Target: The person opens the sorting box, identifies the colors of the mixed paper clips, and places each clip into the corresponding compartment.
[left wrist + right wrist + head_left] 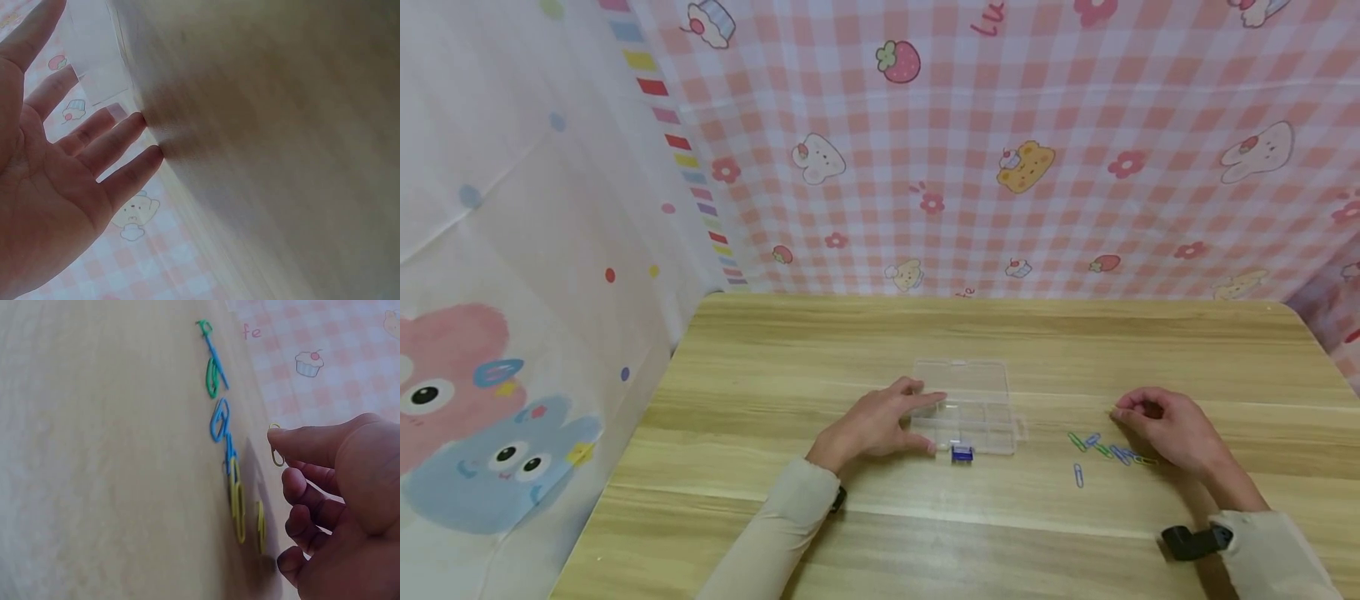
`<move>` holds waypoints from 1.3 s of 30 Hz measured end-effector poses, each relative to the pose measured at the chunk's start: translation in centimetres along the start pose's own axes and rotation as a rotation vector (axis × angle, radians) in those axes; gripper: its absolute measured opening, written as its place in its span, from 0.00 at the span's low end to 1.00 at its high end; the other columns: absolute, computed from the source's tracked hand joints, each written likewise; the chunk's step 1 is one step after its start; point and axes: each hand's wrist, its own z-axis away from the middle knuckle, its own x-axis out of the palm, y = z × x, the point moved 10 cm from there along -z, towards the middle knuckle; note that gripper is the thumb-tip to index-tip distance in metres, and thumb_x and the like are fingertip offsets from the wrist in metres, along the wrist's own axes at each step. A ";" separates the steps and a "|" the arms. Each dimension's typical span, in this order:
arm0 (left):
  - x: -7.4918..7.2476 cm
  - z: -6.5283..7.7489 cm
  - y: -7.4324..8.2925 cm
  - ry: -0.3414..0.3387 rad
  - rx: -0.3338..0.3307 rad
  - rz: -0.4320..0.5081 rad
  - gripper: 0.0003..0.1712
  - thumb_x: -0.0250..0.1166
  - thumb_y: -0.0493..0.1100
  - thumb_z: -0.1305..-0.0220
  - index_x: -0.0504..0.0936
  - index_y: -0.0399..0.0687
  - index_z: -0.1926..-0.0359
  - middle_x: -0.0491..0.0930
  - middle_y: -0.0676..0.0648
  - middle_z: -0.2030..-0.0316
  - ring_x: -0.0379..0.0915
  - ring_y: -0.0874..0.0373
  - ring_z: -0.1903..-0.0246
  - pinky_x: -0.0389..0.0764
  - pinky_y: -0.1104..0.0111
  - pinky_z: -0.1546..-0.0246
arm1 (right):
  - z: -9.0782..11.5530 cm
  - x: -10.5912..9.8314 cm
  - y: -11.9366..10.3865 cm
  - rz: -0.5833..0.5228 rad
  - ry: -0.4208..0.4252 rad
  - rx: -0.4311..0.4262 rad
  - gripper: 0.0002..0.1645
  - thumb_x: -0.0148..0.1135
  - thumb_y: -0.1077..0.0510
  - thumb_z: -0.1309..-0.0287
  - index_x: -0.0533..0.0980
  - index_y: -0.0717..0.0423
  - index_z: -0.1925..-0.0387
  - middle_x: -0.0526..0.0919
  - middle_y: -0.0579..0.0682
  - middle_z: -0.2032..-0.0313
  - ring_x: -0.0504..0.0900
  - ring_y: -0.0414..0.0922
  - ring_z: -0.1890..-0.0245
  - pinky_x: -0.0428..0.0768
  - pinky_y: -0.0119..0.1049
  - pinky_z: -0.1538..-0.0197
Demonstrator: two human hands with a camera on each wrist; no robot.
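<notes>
A clear plastic compartment box (987, 435) lies on the table with its lid (961, 380) folded back. My left hand (872, 423) rests at the box's left side, thumb by the front edge and index finger reaching over it. Its fingers (128, 175) are spread and nearly straight in the left wrist view, some tips on the tabletop. Between thumb and index finger, my right hand (1176, 433) pinches a yellow paper clip (279, 457) above the table. Several blue, green and yellow paper clips (220, 422) lie loose beneath and left of that hand.
A small dark blue piece (962, 454) sits at the box's front edge. One blue paper clip (1078, 476) lies apart, nearer the front. Behind the wooden table (820, 333) hangs a pink checked cloth (865, 208); another patterned cloth (550, 250) hangs at the left.
</notes>
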 end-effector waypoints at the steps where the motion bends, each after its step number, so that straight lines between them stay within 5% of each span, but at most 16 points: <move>1: 0.0 0.0 0.0 0.000 -0.001 0.000 0.44 0.68 0.63 0.41 0.62 0.67 0.26 0.59 0.45 0.26 0.65 0.46 0.33 0.67 0.51 0.33 | 0.0 0.0 -0.2 -0.005 0.001 -0.006 0.09 0.62 0.57 0.33 0.80 0.60 0.61 0.81 0.50 0.67 0.72 0.39 0.70 0.70 0.29 0.69; 28: 0.0 0.1 0.0 -0.003 -0.011 0.023 0.44 0.69 0.62 0.40 0.62 0.67 0.26 0.58 0.46 0.26 0.62 0.47 0.31 0.62 0.49 0.30 | -0.4 1.0 -8.4 -0.106 0.039 -0.236 0.04 0.64 0.68 0.39 0.82 0.58 0.65 0.80 0.47 0.70 0.70 0.36 0.71 0.70 0.31 0.71; 39: -0.1 0.1 0.0 -0.001 -0.010 0.018 0.43 0.68 0.62 0.40 0.62 0.67 0.26 0.58 0.45 0.26 0.62 0.48 0.31 0.62 0.49 0.30 | -0.7 1.9 -10.0 -0.125 0.019 -0.239 0.02 0.65 0.66 0.39 0.82 0.58 0.66 0.78 0.46 0.71 0.70 0.38 0.70 0.70 0.31 0.69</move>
